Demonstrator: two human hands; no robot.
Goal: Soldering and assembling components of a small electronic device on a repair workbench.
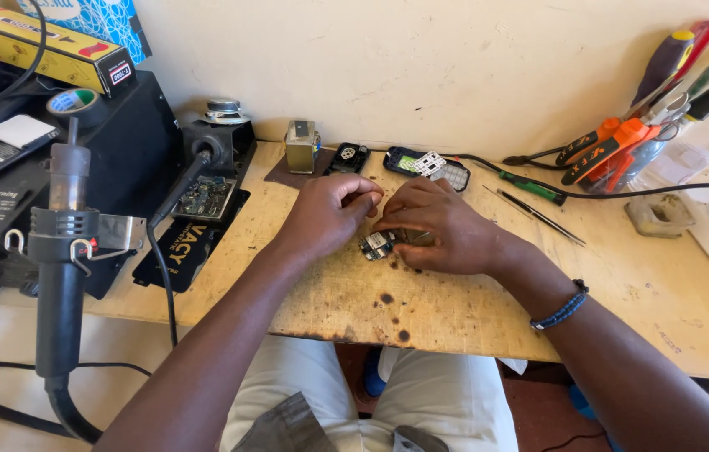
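My right hand [442, 230] clamps the small green circuit board [377, 245] flat on the scorched wooden surface [471, 314]; my left hand [329, 209], fingertips pinched together just above the board, should work gently — no prying.

Circuit board [378, 244] half under hands

Bright even daylight, soft shadows, sharp

Single head-worn view, looking steeply down, close over the wooden workbench [455, 318], facing the wall [455, 67]
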